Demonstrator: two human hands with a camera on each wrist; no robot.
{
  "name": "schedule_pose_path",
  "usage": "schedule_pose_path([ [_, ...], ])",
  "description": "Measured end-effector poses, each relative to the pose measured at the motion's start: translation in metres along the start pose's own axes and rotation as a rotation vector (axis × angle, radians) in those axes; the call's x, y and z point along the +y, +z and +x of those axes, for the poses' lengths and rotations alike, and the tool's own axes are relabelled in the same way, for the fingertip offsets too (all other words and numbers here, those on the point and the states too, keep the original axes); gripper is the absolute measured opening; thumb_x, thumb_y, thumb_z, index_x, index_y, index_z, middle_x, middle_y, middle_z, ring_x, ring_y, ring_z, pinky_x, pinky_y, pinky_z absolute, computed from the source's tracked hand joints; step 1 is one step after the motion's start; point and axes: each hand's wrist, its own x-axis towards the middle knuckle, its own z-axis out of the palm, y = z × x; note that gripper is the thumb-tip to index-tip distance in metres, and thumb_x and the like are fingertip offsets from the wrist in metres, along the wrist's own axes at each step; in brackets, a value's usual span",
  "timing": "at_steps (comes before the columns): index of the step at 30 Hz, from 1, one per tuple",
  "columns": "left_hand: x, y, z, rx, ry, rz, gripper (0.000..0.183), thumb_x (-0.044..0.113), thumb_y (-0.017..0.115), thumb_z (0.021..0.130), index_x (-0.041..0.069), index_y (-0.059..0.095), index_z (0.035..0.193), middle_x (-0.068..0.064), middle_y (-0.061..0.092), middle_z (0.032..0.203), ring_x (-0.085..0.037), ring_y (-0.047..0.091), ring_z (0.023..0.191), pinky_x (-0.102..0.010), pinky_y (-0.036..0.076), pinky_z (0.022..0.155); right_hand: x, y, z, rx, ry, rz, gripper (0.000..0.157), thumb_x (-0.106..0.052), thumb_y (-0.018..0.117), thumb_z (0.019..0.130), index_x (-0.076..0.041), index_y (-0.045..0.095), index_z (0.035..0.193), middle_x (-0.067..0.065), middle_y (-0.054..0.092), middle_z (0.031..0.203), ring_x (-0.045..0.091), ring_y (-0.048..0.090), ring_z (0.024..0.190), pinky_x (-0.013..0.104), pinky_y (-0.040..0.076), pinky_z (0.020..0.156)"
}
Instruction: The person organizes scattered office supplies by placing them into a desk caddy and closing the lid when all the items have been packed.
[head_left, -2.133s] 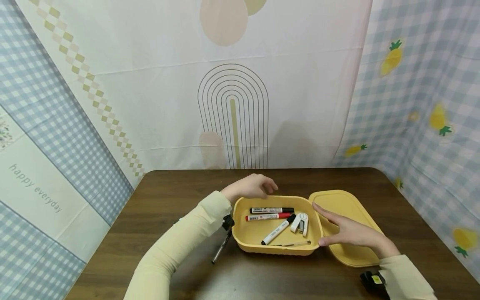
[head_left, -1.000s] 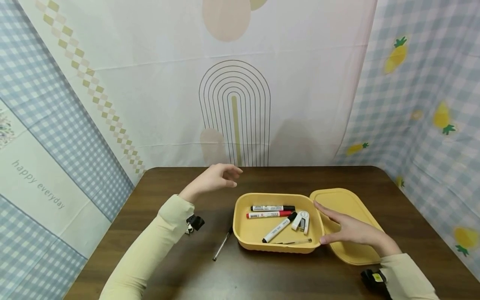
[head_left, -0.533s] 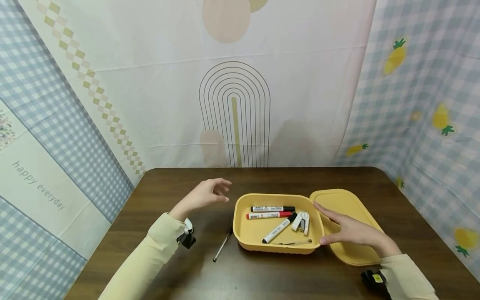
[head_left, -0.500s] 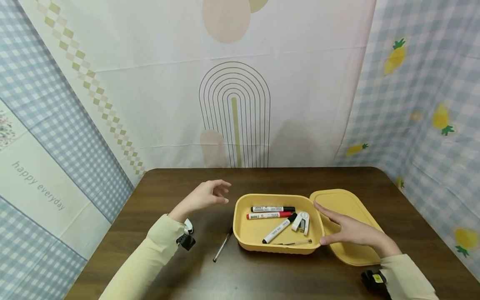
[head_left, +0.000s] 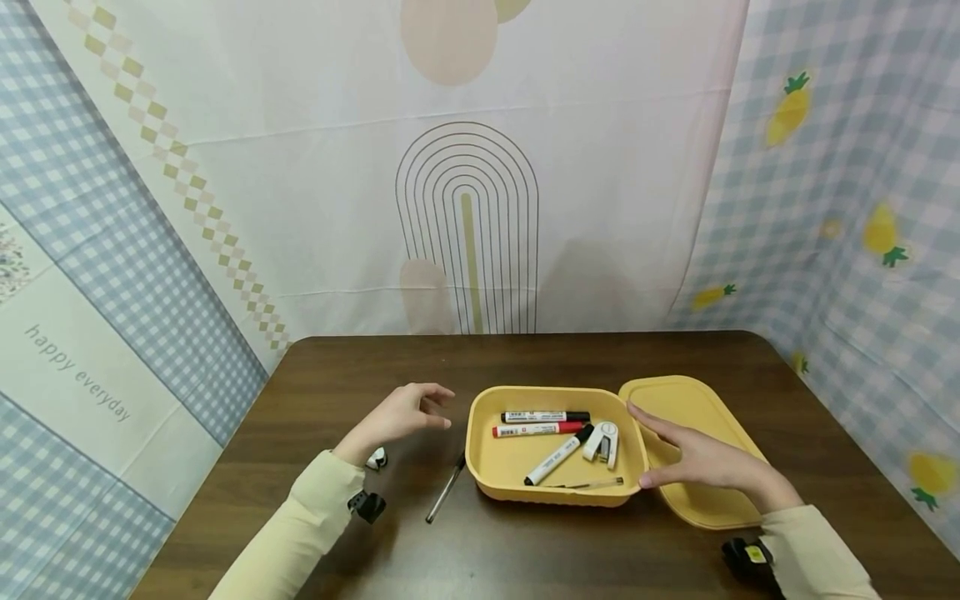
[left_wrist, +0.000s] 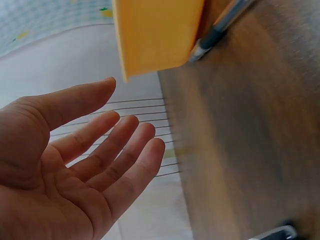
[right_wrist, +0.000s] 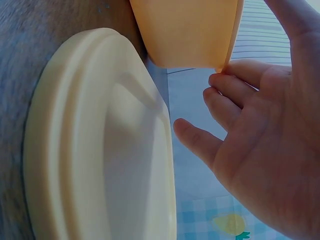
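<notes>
A yellow plastic box [head_left: 558,498] stands on the table. Inside lie a black-capped marker [head_left: 546,417], a red marker [head_left: 536,430], a white marker [head_left: 558,456] with black ends, a slim pen [head_left: 592,484] and what looks like a small white stapler [head_left: 602,444]. My left hand [head_left: 397,415] hovers left of the box, fingers loosely bent, holding nothing; its palm [left_wrist: 60,200] shows bare in the left wrist view. My right hand [head_left: 701,457] touches the box's right end with thumb and fingers spread. Left of the box lies a ballpoint pen [head_left: 446,492], its far end against the box.
A yellow lid [head_left: 686,400] lies right of the box, partly under my right hand. On the table [head_left: 480,554], a small white-and-black object [head_left: 377,458] is partly hidden by my left wrist. Patterned cloths [head_left: 600,167] hang behind and beside the table.
From above the box's back left edge, my left hand has moved left, then lower and nearer me, uncovering the table pen. My right hand stays at the box; the contents have not moved.
</notes>
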Motion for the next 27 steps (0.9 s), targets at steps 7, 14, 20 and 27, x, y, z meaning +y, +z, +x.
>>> schedule_pose_path([
  [7, -0.006, 0.010, -0.001, -0.027, -0.010, 0.011, 0.044, 0.013, 0.079, 0.085, -0.004, 0.066, 0.123, -0.018, 0.070, 0.116, -0.019, 0.069, 0.091, -0.034, 0.056, 0.079, 0.000, -0.001, 0.001, 0.006, 0.003, 0.003, 0.100, -0.033, 0.079, 0.088, -0.012, 0.015, 0.163, 0.024, 0.013, 0.164, 0.052, 0.021, 0.144, 0.070, 0.026, 0.108],
  [14, -0.009, 0.027, -0.002, -0.058, 0.009, 0.042, 0.041, 0.013, 0.082, 0.081, -0.003, 0.070, 0.117, -0.012, 0.073, 0.105, -0.017, 0.070, 0.088, -0.031, 0.055, 0.077, 0.000, 0.000, 0.001, -0.001, 0.005, 0.015, 0.101, -0.031, 0.079, 0.088, -0.012, 0.014, 0.163, 0.025, 0.013, 0.164, 0.053, 0.019, 0.144, 0.070, 0.025, 0.108],
  [20, -0.009, 0.038, -0.001, -0.099, -0.010, 0.028, 0.033, 0.008, 0.082, 0.078, 0.000, 0.071, 0.109, -0.007, 0.072, 0.096, -0.013, 0.066, 0.082, -0.026, 0.053, 0.070, -0.001, -0.001, 0.000, 0.003, 0.011, 0.013, 0.101, -0.033, 0.079, 0.088, -0.012, 0.015, 0.163, 0.025, 0.013, 0.164, 0.053, 0.019, 0.144, 0.071, 0.025, 0.107],
  [27, -0.004, 0.046, 0.002, -0.151, -0.066, -0.036, 0.028, 0.001, 0.080, 0.076, 0.001, 0.070, 0.101, -0.005, 0.068, 0.088, -0.010, 0.060, 0.064, -0.026, 0.054, 0.054, -0.001, -0.001, -0.001, 0.008, 0.008, 0.003, 0.101, -0.034, 0.079, 0.088, -0.012, 0.016, 0.163, 0.026, 0.013, 0.164, 0.054, 0.022, 0.143, 0.070, 0.026, 0.107],
])
